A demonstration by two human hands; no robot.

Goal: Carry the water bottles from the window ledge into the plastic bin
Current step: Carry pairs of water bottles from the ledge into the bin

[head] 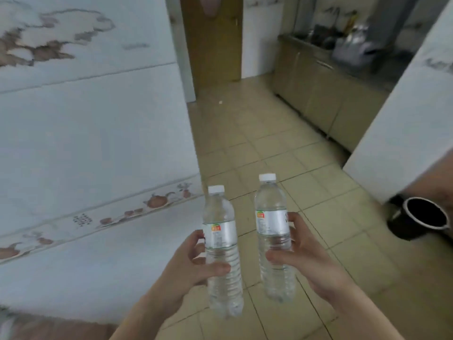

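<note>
The head view is blurry, so the stuff on the counter point(326, 60) at 1 o'clock is hard to make out, and both forearms are cut off at the bottom edge. A black cup point(420, 218) at 3 o'clock is partly cut off by the right edge. The left hand point(188, 263) reaches up from 6 o'clock, with its thumb and fingers curled round the middle of the left bottle point(221, 251). The right hand point(306, 256) does the same with the right bottle point(274, 239). Both bottles stand upright, near each other but apart, with white caps on top, over the tiled floor point(282, 148). The white wall point(85, 131) fills the 9 o'clock side.
</note>
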